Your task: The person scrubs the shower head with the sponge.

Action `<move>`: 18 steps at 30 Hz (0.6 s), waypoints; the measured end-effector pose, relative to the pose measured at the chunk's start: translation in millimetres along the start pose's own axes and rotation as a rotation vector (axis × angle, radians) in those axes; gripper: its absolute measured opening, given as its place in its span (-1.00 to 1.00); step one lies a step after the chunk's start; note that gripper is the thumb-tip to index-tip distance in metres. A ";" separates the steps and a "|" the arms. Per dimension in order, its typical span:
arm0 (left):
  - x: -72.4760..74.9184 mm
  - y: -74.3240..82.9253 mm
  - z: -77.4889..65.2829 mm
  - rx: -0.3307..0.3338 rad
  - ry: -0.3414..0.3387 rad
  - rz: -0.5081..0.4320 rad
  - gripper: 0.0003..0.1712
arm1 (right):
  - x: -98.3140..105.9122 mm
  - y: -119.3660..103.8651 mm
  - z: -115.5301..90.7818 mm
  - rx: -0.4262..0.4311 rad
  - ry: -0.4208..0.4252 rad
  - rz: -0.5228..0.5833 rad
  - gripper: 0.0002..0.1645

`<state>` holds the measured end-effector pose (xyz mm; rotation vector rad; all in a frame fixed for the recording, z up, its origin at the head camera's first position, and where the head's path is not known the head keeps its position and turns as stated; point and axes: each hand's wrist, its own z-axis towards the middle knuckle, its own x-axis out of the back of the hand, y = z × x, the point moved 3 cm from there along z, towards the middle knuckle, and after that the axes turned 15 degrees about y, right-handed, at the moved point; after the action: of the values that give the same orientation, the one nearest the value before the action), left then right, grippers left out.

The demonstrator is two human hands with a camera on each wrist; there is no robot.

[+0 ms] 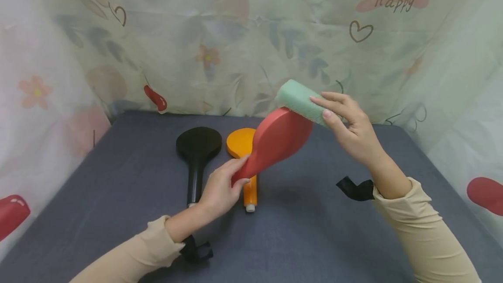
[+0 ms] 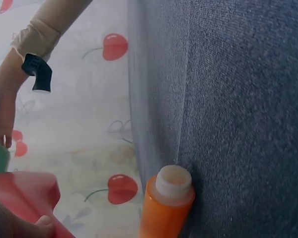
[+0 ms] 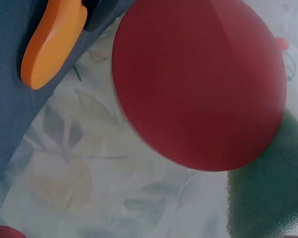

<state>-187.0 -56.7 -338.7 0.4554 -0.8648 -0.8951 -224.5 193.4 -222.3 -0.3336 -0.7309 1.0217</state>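
Since only the left hand (image 1: 221, 186) carries the red paddle (image 1: 280, 143), thumb and fingers round its handle at frame centre, that grip looks like the weak point: a hard push on the head could twist the handle in the fingers. Next risk: the green sponge (image 1: 302, 99), right of and above centre, touching the paddle's upper rim. The right hand (image 1: 353, 128) pinches it near its right end, so drag on the rim could fold it or pull it loose. If the paddle drops, it probably hits the orange paddle (image 1: 239, 142) behind it, lying on the worktop (image 1: 298, 235) beside the black paddle (image 1: 198, 143) left of centre.

Looks: red paddle is tilted, clear of the worktop, head toward upper right. Handle mostly hidden by the hand. Head broad, rounded, smooth, plain red; darker in the right wrist view, no marks I can make out. Can't tell whether the sponge bears on the far face too.
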 end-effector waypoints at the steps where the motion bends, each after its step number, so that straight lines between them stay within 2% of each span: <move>1: 0.5 0.1 0.2 -0.007 0.006 0.001 -0.38 | 0.5 0.4 0.3 -0.007 0.003 -0.008 -0.60; 5: 0.5 0.3 0.7 -0.023 0.010 0.014 -0.38 | -0.3 -0.1 1.0 -0.009 0.020 -0.023 -0.61; 12: -3.1 0.4 0.0 0.000 -0.014 0.026 -0.35 | -10.7 -10.7 -0.1 0.073 0.030 -0.005 -0.62; 18: -2.9 0.4 -0.2 0.005 -0.019 0.019 -0.38 | -10.9 -10.1 1.7 0.063 0.028 -0.005 -0.64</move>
<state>-187.6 -54.0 -339.9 0.4427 -0.8876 -0.8816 -222.6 178.8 -219.6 -0.2909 -0.6721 1.0313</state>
